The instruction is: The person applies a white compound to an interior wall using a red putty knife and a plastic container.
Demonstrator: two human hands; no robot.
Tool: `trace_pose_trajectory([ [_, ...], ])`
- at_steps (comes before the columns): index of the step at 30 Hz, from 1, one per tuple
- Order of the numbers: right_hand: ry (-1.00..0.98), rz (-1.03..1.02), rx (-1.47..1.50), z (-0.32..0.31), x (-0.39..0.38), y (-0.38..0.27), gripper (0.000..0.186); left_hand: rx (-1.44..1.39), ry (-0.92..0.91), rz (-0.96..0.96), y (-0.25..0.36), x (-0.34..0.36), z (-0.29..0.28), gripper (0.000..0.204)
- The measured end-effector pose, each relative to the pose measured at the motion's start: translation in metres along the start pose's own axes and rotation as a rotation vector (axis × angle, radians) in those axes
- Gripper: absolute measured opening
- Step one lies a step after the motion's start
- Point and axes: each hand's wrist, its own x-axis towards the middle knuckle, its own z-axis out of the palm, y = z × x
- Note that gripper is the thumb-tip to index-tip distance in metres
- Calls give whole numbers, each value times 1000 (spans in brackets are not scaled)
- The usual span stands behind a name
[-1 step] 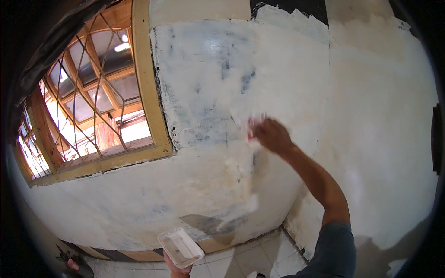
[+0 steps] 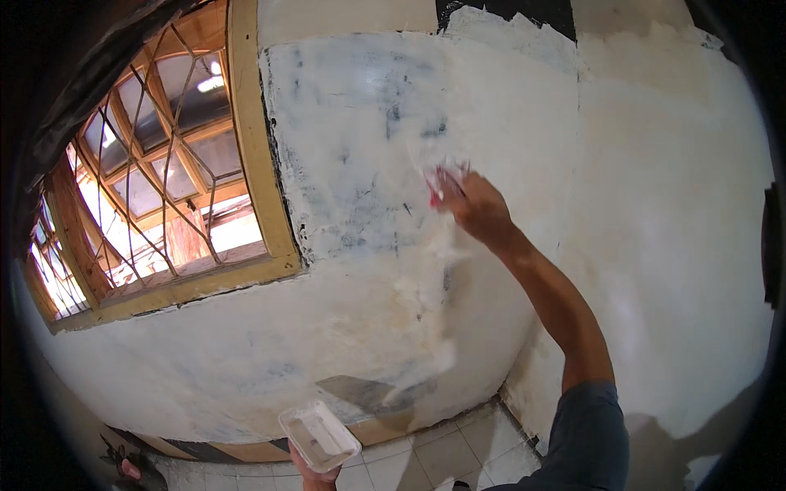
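Note:
My right hand [image 2: 481,209] grips a blurred tool with red and white parts [image 2: 442,184], probably a putty knife, against the patchy white wall [image 2: 352,155] with grey-blue marks. Its exact shape is smeared by motion. Low in the view, my left hand [image 2: 308,466] holds a white rectangular plastic tray [image 2: 303,420] with whitish residue inside, tilted toward me.
A yellow-framed window [image 2: 278,262] with a metal grille fills the upper left. A second wall [image 2: 671,204] meets this one at the right. White floor tiles [image 2: 442,454] and a dark and tan skirting band run below. An unclear dark object with pink lies at lower left [image 2: 131,466].
My right hand and its tool have moved up and slightly left along the wall. My left hand and the tray stay where they were.

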Motion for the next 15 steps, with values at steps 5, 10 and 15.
trace_pose_trajectory([
  [5, -1, -208, -135, 10, -17, 2, 49, 19, 22, 11, -5, -3, 3, 61],
  [10, -87, 563, 524, 14, -92, 10, 47, 54, 49, 49, 1, 2, 5, 62],
  [15, 276, 787, 157, 29, -8, 62, 48, 76, -37, 3, -2, -1, 3, 61],
])
